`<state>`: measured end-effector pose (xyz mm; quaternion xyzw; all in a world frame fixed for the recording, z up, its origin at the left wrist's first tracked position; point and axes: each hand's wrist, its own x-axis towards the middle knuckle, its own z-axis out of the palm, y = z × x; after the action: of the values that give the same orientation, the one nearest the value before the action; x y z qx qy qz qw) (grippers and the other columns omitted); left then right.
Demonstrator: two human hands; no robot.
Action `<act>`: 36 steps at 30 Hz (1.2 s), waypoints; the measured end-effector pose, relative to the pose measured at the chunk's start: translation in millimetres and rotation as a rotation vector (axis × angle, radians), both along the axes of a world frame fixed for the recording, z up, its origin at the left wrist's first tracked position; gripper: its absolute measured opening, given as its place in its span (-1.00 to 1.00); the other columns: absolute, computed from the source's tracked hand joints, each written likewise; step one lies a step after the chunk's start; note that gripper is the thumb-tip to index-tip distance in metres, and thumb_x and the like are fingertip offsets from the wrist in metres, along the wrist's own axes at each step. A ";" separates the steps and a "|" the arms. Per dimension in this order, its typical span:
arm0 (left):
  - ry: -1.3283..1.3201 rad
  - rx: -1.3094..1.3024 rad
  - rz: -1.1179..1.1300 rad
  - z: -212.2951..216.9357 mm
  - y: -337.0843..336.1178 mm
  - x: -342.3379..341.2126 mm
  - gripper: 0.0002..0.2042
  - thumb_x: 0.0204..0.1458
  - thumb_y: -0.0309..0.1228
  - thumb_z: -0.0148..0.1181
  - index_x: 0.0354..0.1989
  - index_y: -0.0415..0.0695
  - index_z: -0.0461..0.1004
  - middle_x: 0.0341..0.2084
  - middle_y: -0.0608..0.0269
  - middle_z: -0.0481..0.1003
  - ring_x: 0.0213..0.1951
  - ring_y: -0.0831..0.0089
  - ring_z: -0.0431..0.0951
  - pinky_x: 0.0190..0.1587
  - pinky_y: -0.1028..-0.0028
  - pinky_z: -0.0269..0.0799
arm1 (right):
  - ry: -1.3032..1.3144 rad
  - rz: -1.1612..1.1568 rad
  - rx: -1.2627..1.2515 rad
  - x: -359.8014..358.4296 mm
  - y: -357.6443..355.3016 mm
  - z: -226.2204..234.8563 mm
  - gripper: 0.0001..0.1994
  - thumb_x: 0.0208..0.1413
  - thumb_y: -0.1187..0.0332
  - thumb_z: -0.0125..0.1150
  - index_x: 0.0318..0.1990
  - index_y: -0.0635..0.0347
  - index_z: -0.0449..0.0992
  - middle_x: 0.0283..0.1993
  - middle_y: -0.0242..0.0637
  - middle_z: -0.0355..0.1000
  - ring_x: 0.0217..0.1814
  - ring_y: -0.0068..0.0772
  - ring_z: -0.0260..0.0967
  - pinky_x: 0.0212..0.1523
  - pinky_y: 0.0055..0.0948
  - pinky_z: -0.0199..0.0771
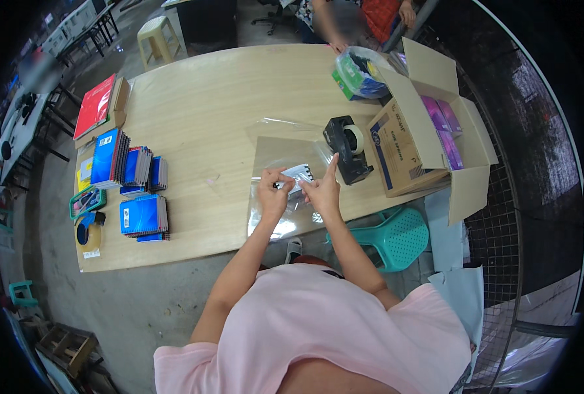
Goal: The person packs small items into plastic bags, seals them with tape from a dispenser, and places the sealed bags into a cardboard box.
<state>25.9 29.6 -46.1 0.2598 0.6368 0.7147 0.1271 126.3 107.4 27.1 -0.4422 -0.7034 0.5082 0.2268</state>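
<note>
A small white spiral notepad [296, 175], its black coil at the right, is held above a clear plastic sheet [264, 154] near the table's front edge. My left hand [273, 192] pinches the notepad's left side between thumb and fingers. At its lower right corner, my right hand [324, 197] grips it with the thumb and curled fingers. My right index finger is stretched out toward the black tape dispenser [348, 151]. The notepad's underside is hidden.
Stacks of blue spiral notebooks [142, 215] stand at the left, by a green tray [87, 202] and a tape roll [88, 233]. An open carton [400, 148] with purple packs is at the right. A teal stool [397, 240] stands below. Another person's hand [338, 47] touches the far edge.
</note>
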 end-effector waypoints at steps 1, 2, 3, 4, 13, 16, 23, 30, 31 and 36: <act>0.026 0.001 -0.006 0.7 -1.4 -0.6 -0.76 -0.29 -0.70 0.35 -0.40 -0.18 0.56 -0.29 0.15 0.50 -0.05 0.28 0.53 0.01 0.34 0.39 | -0.018 0.005 0.030 0.7 -1.6 -0.4 0.17 -0.02 0.48 0.38 0.45 0.23 -0.59 -0.59 -0.22 0.50 -0.66 -0.47 0.43 -0.63 -0.48 0.46; -0.065 -0.011 -0.046 1.4 -3.1 -2.1 -0.69 -0.29 -0.69 0.36 -0.29 -0.17 0.52 -0.29 0.16 0.52 -0.06 0.29 0.53 0.01 0.34 0.40 | -0.035 0.010 0.061 1.3 -3.0 -1.0 0.17 -0.02 0.47 0.38 0.45 0.23 -0.59 -0.59 -0.21 0.50 -0.66 -0.43 0.45 -0.61 -0.46 0.47; -0.155 -0.022 -0.087 7.5 -3.9 -4.4 -0.60 -0.29 -0.68 0.37 -0.19 -0.17 0.48 -0.28 0.16 0.53 -0.07 0.31 0.53 0.00 0.35 0.41 | -0.051 0.014 0.093 2.5 -3.0 -1.1 0.17 -0.02 0.46 0.39 0.45 0.23 -0.58 -0.59 -0.19 0.51 -0.66 -0.38 0.46 -0.60 -0.43 0.48; -0.245 -0.032 -0.128 12.5 -3.9 -6.9 -0.52 -0.29 -0.67 0.37 -0.09 -0.17 0.45 -0.27 0.16 0.54 -0.08 0.32 0.53 -0.01 0.35 0.41 | -0.100 0.020 0.188 4.2 -1.4 -5.6 0.18 -0.03 0.45 0.40 0.45 0.22 -0.58 -0.57 -0.16 0.51 -0.65 -0.33 0.47 -0.60 -0.41 0.49; -0.110 -0.161 -0.302 11.0 -5.4 -33.1 -0.26 -0.27 -0.59 0.40 0.19 -0.17 0.20 -0.22 0.08 0.52 -0.18 0.36 0.52 -0.12 0.36 0.46 | -0.260 0.089 0.231 16.2 14.7 -47.6 0.19 0.00 -0.04 0.39 0.47 0.23 -0.48 -0.46 0.14 0.50 -0.43 0.24 0.49 -0.43 -0.09 0.46; -0.280 -0.080 -0.480 17.7 -4.9 -51.0 -0.23 -0.19 -0.46 0.42 0.27 -0.15 0.17 -0.21 0.05 0.49 -0.18 0.36 0.51 -0.15 0.34 0.47 | -0.147 0.111 0.223 19.8 14.4 -60.5 0.19 0.02 -0.17 0.31 0.47 0.22 -0.47 -0.52 -0.03 0.50 -0.49 0.14 0.49 -0.49 -0.15 0.42; 0.438 -0.645 -0.452 67.8 25.4 -44.2 -0.11 -0.16 -0.11 0.49 0.36 -0.03 0.13 -0.16 0.03 0.50 -0.11 0.14 0.55 -0.09 0.23 0.48 | -0.108 0.115 0.529 16.0 20.0 -71.5 0.23 -0.06 0.01 0.45 0.49 0.13 -0.49 -0.36 -0.08 0.54 -0.43 0.02 0.52 -0.45 -0.18 0.42; 0.687 -0.861 -0.384 77.1 18.5 -31.2 -0.02 -0.27 -0.12 0.55 0.39 0.07 0.10 -0.10 -0.05 0.51 -0.06 -0.04 0.54 -0.03 0.17 0.50 | -0.113 0.009 0.369 38.7 0.2 -94.3 0.14 -0.18 0.34 0.54 0.46 0.22 -0.24 -0.29 -0.20 0.45 -0.38 -0.17 0.47 -0.32 -0.28 0.50; 0.605 -0.808 -0.335 77.1 12.6 -34.2 -0.01 -0.28 -0.14 0.56 0.39 0.05 0.10 -0.08 -0.03 0.50 -0.06 -0.01 0.55 -0.02 0.18 0.51 | -0.026 -0.029 0.081 44.5 -4.7 -92.4 0.10 -0.17 0.34 0.54 0.44 0.21 -0.20 -0.24 -0.21 0.44 -0.34 -0.18 0.47 -0.26 -0.30 0.51; -0.300 -0.072 -0.365 37.8 -42.3 -26.7 -0.04 -0.32 -0.28 0.57 0.32 -0.17 0.14 -0.12 0.03 0.50 -0.03 0.20 0.52 0.09 0.25 0.41 | 0.549 0.341 -0.268 46.1 5.7 -88.7 -0.05 -0.12 0.35 0.54 0.37 0.20 -0.02 0.05 -0.23 0.37 -0.03 -0.25 0.44 0.04 -0.30 0.50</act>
<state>-0.8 -12.7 -8.3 0.2568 0.5785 0.6872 0.3566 172.4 113.1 -61.7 -0.1909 -0.6068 0.7267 0.2591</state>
